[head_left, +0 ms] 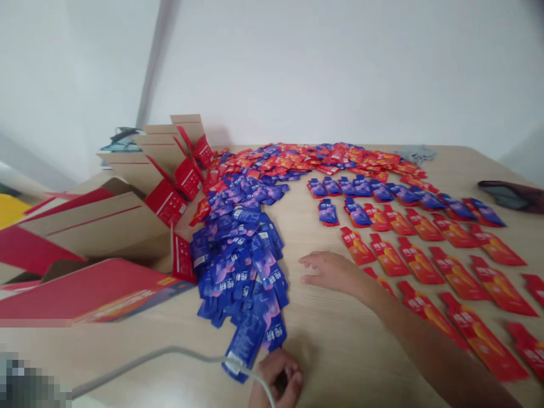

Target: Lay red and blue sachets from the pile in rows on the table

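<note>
A heap of blue pouches [238, 272] runs along the middle of the table. My left hand [278, 377] is at the bottom edge, just below the heap's near end, with its fingers curled in. Whether anything is inside that grip is hidden. A grey cable [187, 352] crosses in front of this hand. My right hand [327, 272] hovers over or rests on bare table, right of the heap, fingers stretched and apart, holding nothing. Beside it lie rows of red-orange pouches [419, 262]. Farther back, blue pouches [357, 213] lie on top of red ones.
Opened red cardboard boxes [106, 289] crowd the left side, flaps up. A mixed pile of red and blue pouches [289, 158] stretches along the back by the wall. A dark pouch-like item [512, 195] and a crumpled grey cloth or bag [416, 152] lie toward the right.
</note>
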Action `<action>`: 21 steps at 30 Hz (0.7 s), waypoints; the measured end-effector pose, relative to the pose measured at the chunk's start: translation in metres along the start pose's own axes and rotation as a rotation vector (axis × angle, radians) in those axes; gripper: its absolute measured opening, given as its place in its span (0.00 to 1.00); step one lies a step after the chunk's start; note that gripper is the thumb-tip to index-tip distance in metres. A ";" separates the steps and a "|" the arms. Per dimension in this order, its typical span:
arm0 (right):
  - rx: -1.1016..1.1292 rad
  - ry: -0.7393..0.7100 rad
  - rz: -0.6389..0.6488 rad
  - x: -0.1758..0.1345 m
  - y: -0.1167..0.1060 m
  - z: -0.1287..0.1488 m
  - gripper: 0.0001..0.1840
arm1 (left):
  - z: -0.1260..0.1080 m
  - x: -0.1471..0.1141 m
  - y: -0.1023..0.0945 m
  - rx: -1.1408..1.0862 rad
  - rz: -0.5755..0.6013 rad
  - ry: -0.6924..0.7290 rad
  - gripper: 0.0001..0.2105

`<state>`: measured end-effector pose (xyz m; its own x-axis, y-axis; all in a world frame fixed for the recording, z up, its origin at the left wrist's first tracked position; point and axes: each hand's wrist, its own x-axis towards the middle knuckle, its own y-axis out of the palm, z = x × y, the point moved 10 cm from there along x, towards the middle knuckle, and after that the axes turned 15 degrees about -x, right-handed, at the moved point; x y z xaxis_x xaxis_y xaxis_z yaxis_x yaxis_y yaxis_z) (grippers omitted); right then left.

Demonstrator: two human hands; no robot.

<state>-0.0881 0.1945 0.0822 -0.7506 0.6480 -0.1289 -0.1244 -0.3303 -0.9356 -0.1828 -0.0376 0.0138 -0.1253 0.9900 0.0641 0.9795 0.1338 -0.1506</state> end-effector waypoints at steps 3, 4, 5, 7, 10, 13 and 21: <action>0.044 -0.003 -0.085 0.024 0.021 0.011 0.30 | 0.003 0.000 0.000 -0.018 -0.001 -0.016 0.24; 0.064 0.008 -0.112 0.034 0.026 0.012 0.30 | 0.002 0.000 -0.001 -0.020 -0.006 -0.030 0.23; 0.082 0.029 -0.142 0.044 0.029 0.011 0.29 | 0.001 0.000 -0.002 -0.023 -0.009 -0.039 0.23; 0.116 0.096 -0.212 0.062 0.031 0.004 0.25 | -0.002 -0.001 -0.002 -0.034 -0.003 -0.031 0.23; 0.159 0.182 -0.303 0.084 0.027 -0.004 0.20 | 0.001 -0.001 -0.001 -0.049 0.003 0.001 0.24; 0.204 0.166 -0.303 0.102 0.029 0.001 0.17 | 0.010 -0.002 0.000 -0.058 0.008 0.025 0.26; 0.216 0.281 -0.338 0.126 0.037 -0.008 0.15 | 0.013 -0.001 -0.001 -0.051 -0.011 0.050 0.30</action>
<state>-0.1818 0.2692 0.0284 -0.4448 0.8937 0.0585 -0.4845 -0.1852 -0.8550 -0.1856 -0.0377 0.0006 -0.1294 0.9849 0.1152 0.9850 0.1410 -0.0995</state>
